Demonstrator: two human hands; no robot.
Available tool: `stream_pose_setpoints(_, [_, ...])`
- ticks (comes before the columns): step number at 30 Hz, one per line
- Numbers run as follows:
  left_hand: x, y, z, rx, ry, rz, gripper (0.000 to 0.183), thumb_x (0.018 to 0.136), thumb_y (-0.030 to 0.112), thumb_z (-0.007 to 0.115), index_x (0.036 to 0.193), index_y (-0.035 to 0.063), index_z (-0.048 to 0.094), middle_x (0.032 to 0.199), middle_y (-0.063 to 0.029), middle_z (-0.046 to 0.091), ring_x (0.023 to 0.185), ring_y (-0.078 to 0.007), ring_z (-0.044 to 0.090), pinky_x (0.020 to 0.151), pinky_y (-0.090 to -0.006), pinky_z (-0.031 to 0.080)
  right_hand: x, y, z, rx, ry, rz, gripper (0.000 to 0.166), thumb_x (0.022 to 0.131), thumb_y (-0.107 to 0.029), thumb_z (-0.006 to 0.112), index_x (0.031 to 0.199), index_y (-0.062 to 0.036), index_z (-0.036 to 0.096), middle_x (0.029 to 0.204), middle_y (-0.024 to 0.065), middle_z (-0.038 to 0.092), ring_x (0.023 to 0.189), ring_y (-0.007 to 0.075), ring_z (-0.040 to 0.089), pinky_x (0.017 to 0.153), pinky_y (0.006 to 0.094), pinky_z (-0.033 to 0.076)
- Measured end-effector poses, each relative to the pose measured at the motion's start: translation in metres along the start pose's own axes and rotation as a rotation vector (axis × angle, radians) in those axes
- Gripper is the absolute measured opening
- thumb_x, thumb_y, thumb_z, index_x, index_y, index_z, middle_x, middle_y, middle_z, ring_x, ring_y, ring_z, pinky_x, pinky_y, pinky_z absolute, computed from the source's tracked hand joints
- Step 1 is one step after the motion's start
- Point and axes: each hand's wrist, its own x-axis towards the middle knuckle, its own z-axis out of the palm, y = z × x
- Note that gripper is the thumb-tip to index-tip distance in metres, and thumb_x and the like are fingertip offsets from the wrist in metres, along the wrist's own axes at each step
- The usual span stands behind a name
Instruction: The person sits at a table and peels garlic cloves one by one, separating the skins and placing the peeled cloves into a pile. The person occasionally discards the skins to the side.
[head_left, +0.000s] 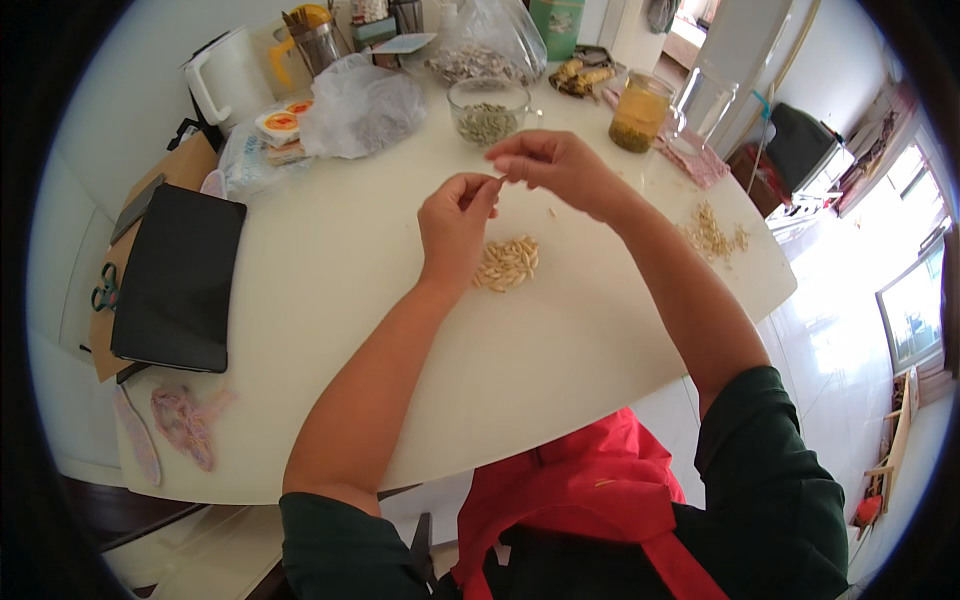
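Over the middle of the white table, my left hand (456, 221) pinches a small seed (503, 179) at its fingertips, too small to make out clearly. My right hand (559, 171) meets it from the right, thumb and fingers bent close to the seed; whether they grip it is hard to tell. Below the hands lies a pile of pale seeds in their shells (510, 262), partly covered by my left hand. Just beyond the fingers stands a glass cup (466, 91) with a handle, holding greenish kernels (487, 124). One loose pale piece (553, 213) lies near my right wrist.
Empty husks (709, 231) are heaped by the right edge. A glass mug of amber liquid (641, 109) stands beside a pink cloth (701, 161). Plastic bags (364, 105) and a white kettle (232, 79) line the back. At left lie a black tablet case (184, 277) and scissors (105, 287).
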Motion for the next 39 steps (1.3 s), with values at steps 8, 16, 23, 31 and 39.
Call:
stream_pose_setpoints(8, [0.0, 0.003, 0.004, 0.106, -0.092, -0.007, 0.016, 0.089, 0.013, 0.055, 0.093, -0.0005, 0.063, 0.08, -0.004, 0.063, 0.071, -0.0094, 0.06, 0.063, -0.0226, 0.046, -0.032, 0.027, -0.023, -0.053, 0.133, 0.042, 0.013, 0.084, -0.009, 0.06, 0.093, -0.0006, 0.062, 0.081, 0.0019, 0.062, 0.071, 0.0065, 0.056, 0.064, 0.022, 0.046])
stream_pose_setpoints(16, [0.028, 0.02, -0.044, 0.413, -0.304, -0.204, 0.017, 0.087, 0.013, 0.055, 0.098, 0.0041, 0.063, 0.086, -0.0006, 0.062, 0.077, -0.007, 0.057, 0.069, -0.0216, 0.046, -0.036, 0.046, -0.025, -0.418, 0.036, 0.018, 0.01, 0.076, -0.005, 0.06, 0.082, 0.002, 0.061, 0.077, 0.0104, 0.062, 0.069, 0.0174, 0.058, 0.064, 0.0293, 0.047])
stream_pose_setpoints(23, [0.026, 0.039, -0.054, 0.63, -0.678, -0.381, 0.015, 0.076, 0.007, 0.064, 0.091, 0.0042, 0.065, 0.077, 0.0016, 0.059, 0.071, -0.0077, 0.052, 0.068, -0.0224, 0.044, -0.055, 0.051, -0.076, -0.968, 0.251, 0.324, 0.01, 0.069, -0.001, 0.056, 0.078, -0.0019, 0.06, 0.072, 0.0113, 0.061, 0.069, 0.0245, 0.059, 0.06, 0.036, 0.045])
stream_pose_setpoints(31, [0.016, 0.039, -0.036, 0.803, -0.734, -0.336, 0.004, 0.077, 0.003, 0.062, 0.08, 0.0014, 0.061, 0.075, -0.0001, 0.058, 0.071, -0.0081, 0.051, 0.068, -0.0236, 0.044, -0.046, 0.033, -0.047, -0.852, 0.423, 0.217, 0.015, 0.082, -0.02, 0.059, 0.085, -0.0056, 0.063, 0.077, 0.0103, 0.064, 0.073, 0.0279, 0.061, 0.065, 0.0383, 0.047])
stream_pose_setpoints(39, [0.017, 0.044, -0.045, 0.787, -0.548, -0.294, 0.006, 0.082, 0.006, 0.059, 0.085, 0.0018, 0.059, 0.077, -0.0002, 0.057, 0.068, -0.0081, 0.051, 0.064, -0.0222, 0.043, -0.04, 0.027, -0.012, -0.676, 0.222, 0.175, 0.017, 0.082, -0.021, 0.057, 0.084, -0.0048, 0.064, 0.078, 0.0111, 0.065, 0.074, 0.0292, 0.061, 0.067, 0.0396, 0.048])
